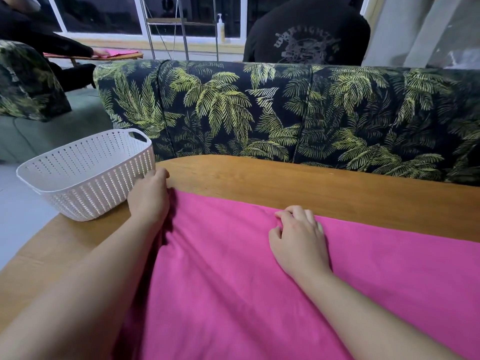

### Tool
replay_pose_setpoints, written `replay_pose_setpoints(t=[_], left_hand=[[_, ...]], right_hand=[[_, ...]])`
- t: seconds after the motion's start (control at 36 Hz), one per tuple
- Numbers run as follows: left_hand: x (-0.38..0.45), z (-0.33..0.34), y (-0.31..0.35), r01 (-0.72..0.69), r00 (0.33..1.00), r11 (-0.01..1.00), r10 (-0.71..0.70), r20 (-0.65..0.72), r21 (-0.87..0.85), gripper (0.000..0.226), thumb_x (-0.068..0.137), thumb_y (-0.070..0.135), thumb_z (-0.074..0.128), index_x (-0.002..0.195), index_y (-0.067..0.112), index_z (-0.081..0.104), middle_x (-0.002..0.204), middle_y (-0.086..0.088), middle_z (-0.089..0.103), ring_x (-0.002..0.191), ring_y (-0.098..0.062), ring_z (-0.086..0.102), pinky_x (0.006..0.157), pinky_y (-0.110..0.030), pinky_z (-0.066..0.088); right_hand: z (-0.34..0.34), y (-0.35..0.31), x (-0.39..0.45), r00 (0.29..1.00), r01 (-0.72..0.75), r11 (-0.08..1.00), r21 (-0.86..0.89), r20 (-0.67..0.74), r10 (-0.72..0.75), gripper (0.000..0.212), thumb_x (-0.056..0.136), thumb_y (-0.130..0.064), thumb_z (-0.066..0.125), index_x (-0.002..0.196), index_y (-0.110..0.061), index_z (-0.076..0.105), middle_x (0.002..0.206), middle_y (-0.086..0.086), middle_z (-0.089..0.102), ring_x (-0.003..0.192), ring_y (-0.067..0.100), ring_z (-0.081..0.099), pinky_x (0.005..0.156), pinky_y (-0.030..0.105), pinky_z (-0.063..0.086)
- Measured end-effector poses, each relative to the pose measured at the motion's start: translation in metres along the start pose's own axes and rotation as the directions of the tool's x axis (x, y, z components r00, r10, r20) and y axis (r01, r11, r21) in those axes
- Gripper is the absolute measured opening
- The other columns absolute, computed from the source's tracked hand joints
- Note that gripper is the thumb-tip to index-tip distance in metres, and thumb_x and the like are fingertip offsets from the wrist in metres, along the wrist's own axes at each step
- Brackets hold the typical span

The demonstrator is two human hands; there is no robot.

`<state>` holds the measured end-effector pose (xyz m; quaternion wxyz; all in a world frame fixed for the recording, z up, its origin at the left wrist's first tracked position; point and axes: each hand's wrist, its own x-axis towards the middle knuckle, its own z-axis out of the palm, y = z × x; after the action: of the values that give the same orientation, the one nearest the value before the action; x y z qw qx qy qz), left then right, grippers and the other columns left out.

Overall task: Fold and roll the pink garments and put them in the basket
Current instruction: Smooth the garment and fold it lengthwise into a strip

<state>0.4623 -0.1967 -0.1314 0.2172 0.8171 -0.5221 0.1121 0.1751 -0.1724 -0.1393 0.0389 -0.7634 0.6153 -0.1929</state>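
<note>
A pink garment lies spread over the wooden table, reaching from its far left corner down to the near edge of the view. My left hand grips the garment's far left corner with curled fingers, close to the white perforated basket. My right hand pinches the garment's far edge near the middle, fingers bent over the cloth. The basket stands at the table's left end and looks empty.
A sofa with a palm-leaf print runs along the table's far side. A person in a dark top sits behind it. At the far left another person handles pink cloth on a second table.
</note>
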Motion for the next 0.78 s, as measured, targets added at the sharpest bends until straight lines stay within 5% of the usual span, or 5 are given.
replay_pose_setpoints(t=[0.14,0.36,0.5,0.56,0.78], left_hand=[[-0.007,-0.009,-0.002,-0.045,0.999,0.998,0.045,0.013,-0.039,0.03,0.088,0.012,0.056,0.117,0.008,0.056,0.115,-0.018,0.052,0.103,-0.038,0.048,0.076,-0.047,0.044],[-0.057,-0.031,-0.022,0.111,0.991,0.957,-0.089,0.096,-0.269,0.035,0.083,0.011,0.063,0.116,0.001,0.056,0.111,-0.023,0.055,0.105,-0.037,0.051,0.094,-0.041,0.039],[-0.075,-0.046,-0.021,0.316,0.937,0.878,-0.23,0.263,-0.359,0.042,0.086,0.021,0.068,0.119,0.002,0.05,0.095,-0.007,0.063,0.087,-0.026,0.062,0.075,-0.033,0.041],[-0.077,-0.048,-0.02,0.316,0.936,0.881,-0.228,0.27,-0.351,0.037,0.087,0.016,0.063,0.119,0.003,0.051,0.104,-0.01,0.064,0.093,-0.028,0.063,0.076,-0.032,0.041],[-0.075,-0.046,-0.025,0.313,0.939,0.898,-0.243,0.243,-0.309,0.027,0.085,0.004,0.056,0.111,0.005,0.05,0.113,-0.015,0.063,0.105,-0.034,0.058,0.081,-0.035,0.041]], right_hand=[[0.003,0.003,0.003,1.0,-0.006,1.0,0.02,-0.012,0.006,0.032,0.099,-0.029,0.037,0.124,-0.023,0.057,0.126,-0.007,0.053,0.118,0.017,0.043,0.1,0.035,0.031],[-0.005,0.007,0.023,0.989,-0.101,0.982,0.16,0.125,0.081,0.021,0.098,-0.021,0.047,0.112,-0.018,0.062,0.122,0.006,0.053,0.116,0.026,0.045,0.097,0.035,0.036],[-0.015,0.004,0.047,0.951,-0.118,0.989,0.093,0.298,0.085,0.018,0.098,-0.023,0.052,0.107,-0.012,0.064,0.122,0.012,0.054,0.115,0.031,0.05,0.097,0.035,0.039],[-0.015,0.003,0.051,0.94,-0.112,0.992,0.056,0.33,0.088,0.022,0.099,-0.023,0.049,0.108,-0.009,0.063,0.123,0.013,0.054,0.113,0.031,0.053,0.096,0.035,0.041],[-0.015,0.0,0.048,0.962,-0.08,0.996,-0.031,0.258,0.086,0.021,0.102,-0.023,0.041,0.112,-0.011,0.054,0.12,0.009,0.051,0.106,0.03,0.056,0.079,0.034,0.041]])
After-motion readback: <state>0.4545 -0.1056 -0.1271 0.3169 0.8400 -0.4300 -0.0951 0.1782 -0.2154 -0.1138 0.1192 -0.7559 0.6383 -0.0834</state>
